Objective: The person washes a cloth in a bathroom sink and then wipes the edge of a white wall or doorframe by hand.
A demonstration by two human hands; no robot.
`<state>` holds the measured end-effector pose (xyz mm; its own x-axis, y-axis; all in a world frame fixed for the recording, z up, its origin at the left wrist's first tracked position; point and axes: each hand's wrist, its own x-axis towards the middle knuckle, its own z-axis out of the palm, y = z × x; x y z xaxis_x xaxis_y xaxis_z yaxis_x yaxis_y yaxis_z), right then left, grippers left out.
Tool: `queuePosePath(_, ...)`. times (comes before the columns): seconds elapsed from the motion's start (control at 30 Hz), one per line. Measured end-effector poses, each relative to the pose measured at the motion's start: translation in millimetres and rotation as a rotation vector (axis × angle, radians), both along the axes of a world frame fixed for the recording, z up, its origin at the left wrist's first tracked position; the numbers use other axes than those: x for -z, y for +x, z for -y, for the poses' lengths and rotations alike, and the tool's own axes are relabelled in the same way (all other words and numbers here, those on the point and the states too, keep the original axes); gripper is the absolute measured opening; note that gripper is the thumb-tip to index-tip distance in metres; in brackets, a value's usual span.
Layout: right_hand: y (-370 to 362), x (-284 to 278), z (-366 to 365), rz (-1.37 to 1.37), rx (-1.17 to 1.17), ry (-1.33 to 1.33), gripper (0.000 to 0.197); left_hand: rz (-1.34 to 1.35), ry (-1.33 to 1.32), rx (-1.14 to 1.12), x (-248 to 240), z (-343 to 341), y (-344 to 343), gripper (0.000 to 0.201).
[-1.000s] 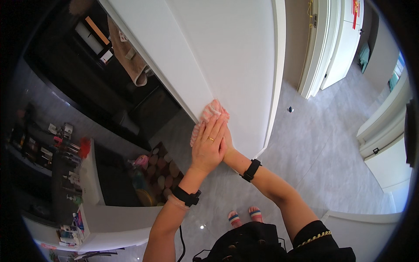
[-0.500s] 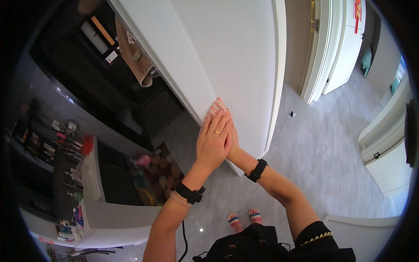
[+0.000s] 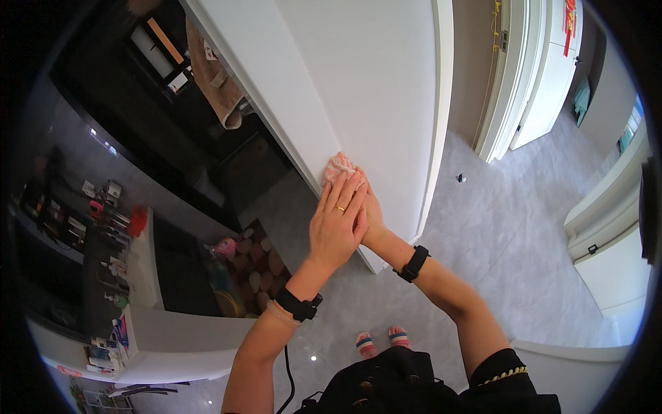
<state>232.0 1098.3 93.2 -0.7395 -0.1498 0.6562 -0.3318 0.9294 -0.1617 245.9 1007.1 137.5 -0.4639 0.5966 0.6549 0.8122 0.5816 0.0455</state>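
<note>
Pink cloth (image 3: 339,165) lies pressed flat against the white door panel (image 3: 372,83), near the panel's left edge, just above the picture's centre. Only its top edge shows, at twelve o'clock of the fingertips that cover it. Both hands lie stacked on it with fingers stretched out flat, gripping nothing: the left hand (image 3: 336,222) is on top, a ring on one finger, and the right hand (image 3: 371,215) lies beneath it, showing at its three o'clock side. Each wrist carries a black band, the left one (image 3: 298,305) at seven o'clock of the hands, the right one (image 3: 412,263) at four o'clock. At ten o'clock of the cloth a beige towel (image 3: 215,76) hangs inside a dark opening. Striped slippers (image 3: 378,341) stand on the grey floor (image 3: 510,228) at six o'clock.
</note>
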Motion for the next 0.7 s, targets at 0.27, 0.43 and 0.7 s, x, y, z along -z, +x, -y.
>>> queuePosePath(0.27,18,4,-4,0.057,-0.095,0.104,0.053,0.071,-0.002,-0.033,11,8,14,0.038)
queuePosePath(0.43,16,-25,-2,0.225,-0.002,0.212,0.055,0.012,0.053,-0.016,0,5,8,0.037)
queuePosePath(0.7,15,-1,-7,0.043,-0.023,0.158,0.053,0.081,0.028,-0.011,7,4,11,0.038)
